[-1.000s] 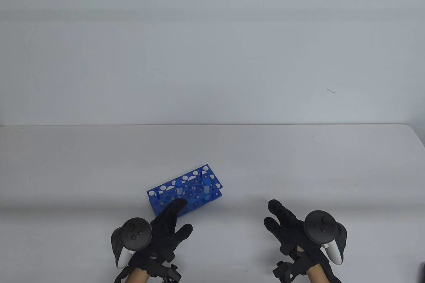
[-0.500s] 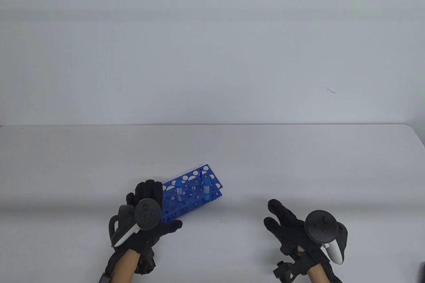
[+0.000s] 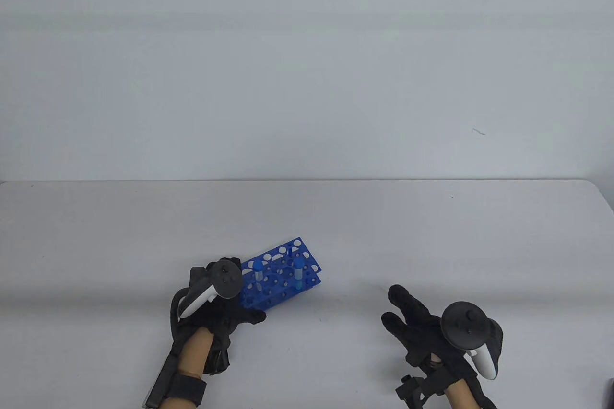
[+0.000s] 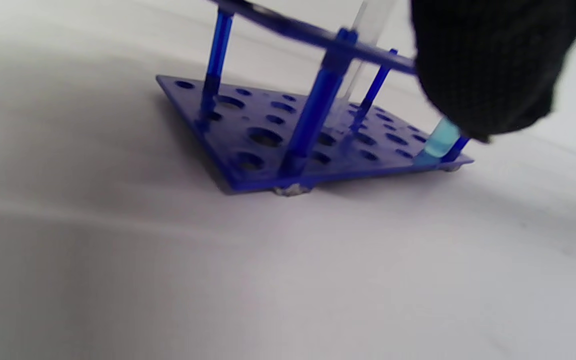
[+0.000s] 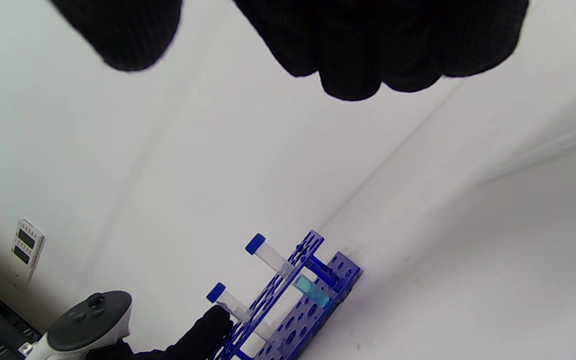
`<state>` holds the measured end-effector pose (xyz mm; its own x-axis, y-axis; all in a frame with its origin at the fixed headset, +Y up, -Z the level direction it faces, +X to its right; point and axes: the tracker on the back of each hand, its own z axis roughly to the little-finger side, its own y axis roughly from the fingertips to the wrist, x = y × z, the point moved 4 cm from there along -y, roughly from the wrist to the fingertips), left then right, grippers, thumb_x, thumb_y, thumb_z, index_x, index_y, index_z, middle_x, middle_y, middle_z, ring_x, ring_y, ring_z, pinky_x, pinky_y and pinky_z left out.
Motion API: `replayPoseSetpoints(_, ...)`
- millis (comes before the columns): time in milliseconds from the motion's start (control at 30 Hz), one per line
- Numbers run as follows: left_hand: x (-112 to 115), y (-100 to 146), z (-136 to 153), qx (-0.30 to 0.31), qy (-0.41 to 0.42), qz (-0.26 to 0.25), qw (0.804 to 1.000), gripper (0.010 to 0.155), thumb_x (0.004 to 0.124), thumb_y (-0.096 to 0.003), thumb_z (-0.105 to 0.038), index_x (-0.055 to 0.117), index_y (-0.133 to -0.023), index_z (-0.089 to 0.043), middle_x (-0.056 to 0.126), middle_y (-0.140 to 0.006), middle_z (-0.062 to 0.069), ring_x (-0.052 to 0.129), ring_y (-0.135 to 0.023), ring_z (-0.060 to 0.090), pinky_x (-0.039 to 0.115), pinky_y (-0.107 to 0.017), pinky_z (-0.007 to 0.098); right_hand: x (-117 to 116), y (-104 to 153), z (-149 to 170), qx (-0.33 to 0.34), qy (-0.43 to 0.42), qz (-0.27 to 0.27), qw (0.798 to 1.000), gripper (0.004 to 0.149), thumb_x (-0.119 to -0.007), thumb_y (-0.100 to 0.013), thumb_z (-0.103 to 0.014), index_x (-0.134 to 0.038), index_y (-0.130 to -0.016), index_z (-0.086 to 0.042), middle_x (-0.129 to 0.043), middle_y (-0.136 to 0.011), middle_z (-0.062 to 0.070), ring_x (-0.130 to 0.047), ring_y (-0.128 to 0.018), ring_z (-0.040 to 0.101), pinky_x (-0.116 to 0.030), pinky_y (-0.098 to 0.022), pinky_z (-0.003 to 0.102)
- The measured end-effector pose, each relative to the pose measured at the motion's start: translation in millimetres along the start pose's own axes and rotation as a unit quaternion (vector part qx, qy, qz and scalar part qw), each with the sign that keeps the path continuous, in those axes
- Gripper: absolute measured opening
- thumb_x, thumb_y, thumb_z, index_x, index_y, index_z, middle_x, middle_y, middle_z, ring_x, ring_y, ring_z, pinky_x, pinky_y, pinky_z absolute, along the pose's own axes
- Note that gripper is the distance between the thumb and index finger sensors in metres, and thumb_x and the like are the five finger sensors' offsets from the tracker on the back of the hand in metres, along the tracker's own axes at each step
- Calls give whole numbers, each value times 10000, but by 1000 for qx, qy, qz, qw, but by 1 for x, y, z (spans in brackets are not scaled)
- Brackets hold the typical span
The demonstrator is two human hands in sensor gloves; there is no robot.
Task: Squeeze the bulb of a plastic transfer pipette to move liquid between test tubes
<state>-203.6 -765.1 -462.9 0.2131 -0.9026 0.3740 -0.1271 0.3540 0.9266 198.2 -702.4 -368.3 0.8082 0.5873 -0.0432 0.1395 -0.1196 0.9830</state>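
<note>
A blue test tube rack [image 3: 283, 279] stands on the white table [image 3: 336, 227] and holds two blue-capped tubes [image 3: 258, 270] [image 3: 299, 272]. The right tube has blue liquid at its bottom [image 5: 312, 291]. My left hand [image 3: 233, 306] holds the rack's left end, fingers over its top plate [image 4: 488, 65] and thumb along the front edge. My right hand [image 3: 407, 318] hovers over the table right of the rack, its fingers [image 5: 368, 45] spread and empty. A thin translucent strip [image 5: 543, 150] lies near it; I cannot tell if it is the pipette.
The rack also shows in the left wrist view [image 4: 268, 140], on small feet. A plain wall [image 3: 307, 68] rises behind the table's far edge. A wall panel [image 5: 27, 242] shows in the right wrist view.
My left hand has moved forward from in front of the rack and turned onto its left end. The rack and my right hand have barely moved.
</note>
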Motion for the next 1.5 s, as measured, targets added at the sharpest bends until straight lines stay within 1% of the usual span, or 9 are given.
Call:
replayPoseSetpoints(167,-2,-3,2,-3,-6,-10,1000,1200,776,-385,-690,11,-1163,-190,53,-1287,118,95,-1193,403,121,-853,707,-1,0,-1,0,3,-1,1000,776,-728,-433,-508,-594,-1033,-35,-678,-1072,267,-644,-951,531,-639,-631,608)
replayPoseSetpoints(333,-4,-6,5,-4,-3,-39,999,1182,811,-377,-669,63,-1171,-213,147,-1288,106,217,-1192,386,198,-873,694,-1,0,-1,-1,2,-1,1000,777,-727,-433,-506,-593,-1033,-31,-681,-1070,269,-642,-951,533,-638,-631,609)
replayPoseSetpoints(533,-7,-3,4,5,12,-81,997,1240,882,-320,-659,118,-1175,-187,276,-1278,140,375,-1168,414,301,-881,694,-2,0,-1,0,3,-3,1000,775,-726,-435,-506,-593,-1033,-32,-681,-1070,267,-643,-951,532,-638,-632,609)
replayPoseSetpoints(667,-13,7,-5,43,19,-90,995,1246,909,-314,-639,137,-1177,-178,288,-1274,146,377,-1166,418,312,-877,696,0,0,-1,0,0,-1,1000,777,-725,-435,-508,-589,-1036,-35,-677,-1073,264,-641,-954,530,-637,-634,608)
replayPoseSetpoints(833,-15,27,-32,129,-2,-89,988,1253,905,-313,-647,143,-1175,-154,301,-1264,175,406,-1151,437,347,-860,708,8,1,-1,-1,-10,13,1000,776,-725,-436,-508,-590,-1036,-34,-677,-1074,265,-642,-953,530,-636,-634,608)
replayPoseSetpoints(967,-7,46,-58,201,-10,-73,977,1254,888,-321,-663,139,-1174,-128,305,-1255,200,420,-1136,456,366,-840,719,17,2,1,-3,-22,28,999,776,-724,-436,-510,-591,-1035,-35,-679,-1074,262,-642,-954,529,-637,-633,608)
replayPoseSetpoints(1100,5,57,-77,241,-11,-60,969,1252,883,-324,-665,138,-1172,-125,303,-1255,203,422,-1134,457,371,-836,720,22,3,4,-7,-30,37,999,775,-723,-437,-510,-589,-1036,-37,-679,-1073,262,-642,-954,529,-636,-635,608)
replayPoseSetpoints(1233,16,60,-89,262,-12,-54,963,1251,885,-322,-664,140,-1171,-126,303,-1254,201,422,-1133,458,376,-834,719,24,3,6,-10,-34,42,998,775,-724,-436,-508,-591,-1035,-34,-682,-1071,263,-645,-951,530,-638,-632,608)
replayPoseSetpoints(1500,29,51,-97,269,-6,-52,962,1249,892,-318,-656,143,-1170,-134,295,-1253,195,415,-1133,452,379,-837,710,23,3,5,-11,-30,38,999,775,-726,-435,-507,-595,-1033,-31,-684,-1071,264,-646,-951,529,-638,-631,610)
